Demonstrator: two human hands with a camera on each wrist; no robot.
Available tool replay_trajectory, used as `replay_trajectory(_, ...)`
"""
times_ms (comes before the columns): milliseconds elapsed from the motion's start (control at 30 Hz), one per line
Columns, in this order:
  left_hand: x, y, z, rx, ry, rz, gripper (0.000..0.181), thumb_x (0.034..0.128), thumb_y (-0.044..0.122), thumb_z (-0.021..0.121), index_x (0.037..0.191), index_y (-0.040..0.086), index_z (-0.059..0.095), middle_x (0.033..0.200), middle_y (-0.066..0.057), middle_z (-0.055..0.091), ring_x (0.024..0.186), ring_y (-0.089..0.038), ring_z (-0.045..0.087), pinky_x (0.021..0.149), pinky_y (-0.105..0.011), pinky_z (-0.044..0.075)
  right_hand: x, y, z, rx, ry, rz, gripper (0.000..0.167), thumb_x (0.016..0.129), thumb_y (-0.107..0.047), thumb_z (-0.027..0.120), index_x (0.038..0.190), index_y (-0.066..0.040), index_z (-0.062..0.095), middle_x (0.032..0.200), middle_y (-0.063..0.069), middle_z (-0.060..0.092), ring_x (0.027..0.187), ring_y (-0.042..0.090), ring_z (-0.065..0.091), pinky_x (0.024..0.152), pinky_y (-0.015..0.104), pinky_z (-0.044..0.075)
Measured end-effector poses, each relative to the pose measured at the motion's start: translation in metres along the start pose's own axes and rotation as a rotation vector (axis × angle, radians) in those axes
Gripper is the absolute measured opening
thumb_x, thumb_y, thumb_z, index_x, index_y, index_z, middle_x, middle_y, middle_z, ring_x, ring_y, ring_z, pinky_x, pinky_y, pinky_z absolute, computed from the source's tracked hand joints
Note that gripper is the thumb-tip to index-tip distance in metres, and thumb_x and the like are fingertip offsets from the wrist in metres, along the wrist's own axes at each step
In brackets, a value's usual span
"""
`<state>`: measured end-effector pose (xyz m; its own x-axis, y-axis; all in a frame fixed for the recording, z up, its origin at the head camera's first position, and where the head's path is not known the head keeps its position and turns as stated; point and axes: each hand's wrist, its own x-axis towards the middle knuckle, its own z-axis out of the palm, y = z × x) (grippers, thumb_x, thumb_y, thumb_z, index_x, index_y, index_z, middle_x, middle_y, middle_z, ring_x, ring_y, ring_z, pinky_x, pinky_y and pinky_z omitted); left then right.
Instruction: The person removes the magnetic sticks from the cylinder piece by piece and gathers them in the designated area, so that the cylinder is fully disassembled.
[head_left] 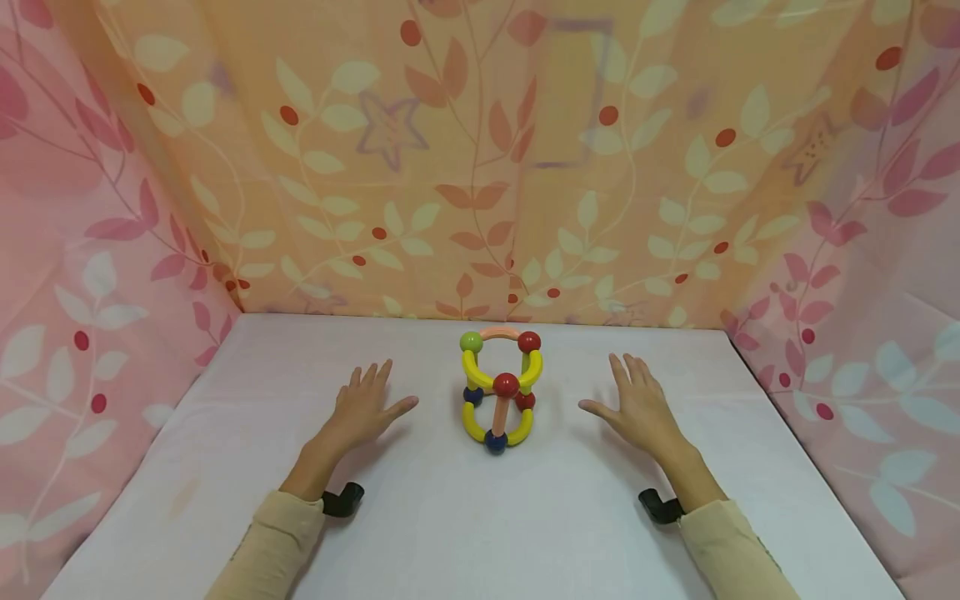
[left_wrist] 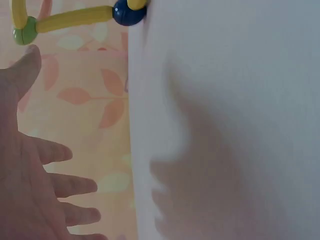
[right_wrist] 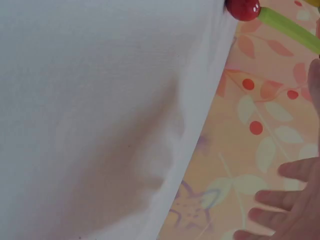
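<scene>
A frame-shaped toy of magnetic rods and balls [head_left: 506, 385] stands on the white table in the head view, with yellow curved rods and red, green and dark blue balls. To its left my left hand [head_left: 365, 406] hovers with fingers spread, apart from it. On the other side my right hand [head_left: 637, 408] is held above the table, fingers also spread and holding nothing. A green ball [left_wrist: 25, 31] and a dark blue ball [left_wrist: 129, 12] show at the top of the left wrist view. The right wrist view catches a red ball [right_wrist: 243, 8] and a green rod [right_wrist: 289, 30].
The table [head_left: 450, 533] has a white cover. Patterned cloth, a yellow-orange back wall [head_left: 480, 167] and pink side walls [head_left: 67, 333], encloses it. A black wrist-camera mount [head_left: 345, 500] sits at the left wrist and another mount [head_left: 662, 506] at the right.
</scene>
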<state>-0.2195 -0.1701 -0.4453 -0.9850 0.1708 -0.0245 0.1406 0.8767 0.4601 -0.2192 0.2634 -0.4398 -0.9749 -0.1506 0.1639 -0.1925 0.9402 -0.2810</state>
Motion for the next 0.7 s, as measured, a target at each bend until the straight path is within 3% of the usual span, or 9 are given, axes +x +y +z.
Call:
replay_trajectory(200, 0.001, 0.009, 0.0, -0.205, -0.089, 0.02, 0.088, 0.0944, 0.061, 0.048, 0.156, 0.006, 0.016, 0.16, -0.026, 0.018, 0.148, -0.048, 0.008, 0.115, -0.067, 0.013, 0.0, -0.009, -0.003, 0.07, 0.084, -0.108, 0.099, 0.08, -0.055, 0.072, 0.152, -0.004, 0.028, 0.153, 0.025, 0.031, 0.141, 0.045, 0.028, 0.112, 0.064, 0.027)
replay_trajectory(400, 0.002, 0.018, 0.001, -0.387, -0.168, -0.006, 0.082, 0.096, 0.062, 0.043, 0.157, 0.014, 0.017, 0.162, -0.017, 0.02, 0.148, -0.042, 0.018, 0.116, -0.065, 0.018, -0.002, -0.02, -0.006, 0.126, 0.134, -0.209, 0.095, 0.079, -0.049, 0.076, 0.151, -0.007, 0.031, 0.153, 0.02, 0.035, 0.14, 0.041, 0.033, 0.109, 0.062, 0.033)
replay_trajectory(700, 0.006, 0.033, -0.01, -0.637, -0.148, -0.022, 0.071, 0.1012, 0.053, 0.038, 0.152, 0.005, 0.03, 0.156, -0.018, 0.035, 0.147, -0.036, 0.026, 0.12, -0.054, 0.019, -0.002, -0.038, -0.01, 0.181, 0.262, -0.378, 0.086, 0.075, -0.031, 0.083, 0.146, -0.005, 0.042, 0.146, 0.018, 0.046, 0.132, 0.037, 0.046, 0.103, 0.057, 0.043)
